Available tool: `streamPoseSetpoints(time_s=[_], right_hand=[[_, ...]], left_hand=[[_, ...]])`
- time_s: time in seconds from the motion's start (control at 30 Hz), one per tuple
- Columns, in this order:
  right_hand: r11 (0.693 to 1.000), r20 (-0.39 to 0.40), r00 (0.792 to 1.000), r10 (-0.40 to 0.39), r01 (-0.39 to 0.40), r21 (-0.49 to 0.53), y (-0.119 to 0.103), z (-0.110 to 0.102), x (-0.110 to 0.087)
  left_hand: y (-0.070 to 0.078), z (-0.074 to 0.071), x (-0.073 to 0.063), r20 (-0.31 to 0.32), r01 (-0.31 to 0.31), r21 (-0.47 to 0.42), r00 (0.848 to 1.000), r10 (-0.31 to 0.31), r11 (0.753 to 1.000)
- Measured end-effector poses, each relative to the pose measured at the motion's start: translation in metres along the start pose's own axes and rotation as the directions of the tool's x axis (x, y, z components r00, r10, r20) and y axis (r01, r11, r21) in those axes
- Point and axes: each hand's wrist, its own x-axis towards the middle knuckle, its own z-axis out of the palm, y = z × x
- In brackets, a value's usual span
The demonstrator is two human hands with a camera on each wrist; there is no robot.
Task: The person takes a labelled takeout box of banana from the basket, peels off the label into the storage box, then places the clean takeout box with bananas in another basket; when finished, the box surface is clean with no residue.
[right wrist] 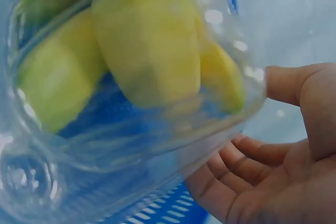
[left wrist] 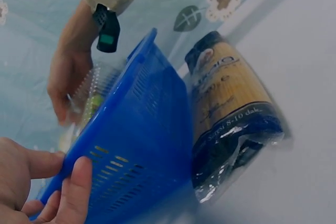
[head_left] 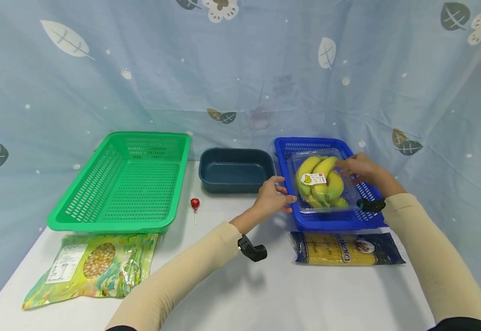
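A clear plastic box of bananas [head_left: 322,186] with a white label lies tilted inside the blue basket [head_left: 331,225]. My right hand [head_left: 362,169] grips the box at its far right edge. In the right wrist view the thumb is at that edge and the other fingers [right wrist: 252,153] curl below it. My left hand [head_left: 271,196] pinches the left rim of the blue basket, thumb on one side and fingertips [left wrist: 80,174] on the outer wall in the left wrist view. A pack of spaghetti [head_left: 339,248] lies just in front of this basket.
At the left stands a green basket [head_left: 174,193], with a yellow-green bag [head_left: 99,262] lying at its front edge. A dark blue tub [head_left: 236,187] stands in the middle at the back. Left of the tub's front lies a red lollipop [head_left: 195,203]. A patterned curtain [head_left: 240,69] hangs behind.
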Motion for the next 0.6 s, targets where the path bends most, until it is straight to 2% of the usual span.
streamPoseSetpoints(time_s=[0.2, 0.43, 0.6], right_hand=[[0.999, -0.107, 0.994, -0.030, 0.034, 0.034, -0.015, -0.010, -0.014], [0.998, -0.238, 0.971, -0.031, 0.042, 0.042, -0.023, -0.014, -0.030], [0.995, -0.310, 0.951, -0.019, 0.050, 0.091, -0.030, -0.012, -0.039]], left_hand=[[0.000, 0.000, 0.000, -0.008, -0.003, -0.022, 1.000, 0.003, 1.000], [-0.002, 0.000, 0.000, -0.020, -0.007, -0.050, 1.000, 0.006, 0.999], [-0.004, -0.001, 0.000, -0.021, -0.007, -0.052, 1.000, 0.006, 0.999]])
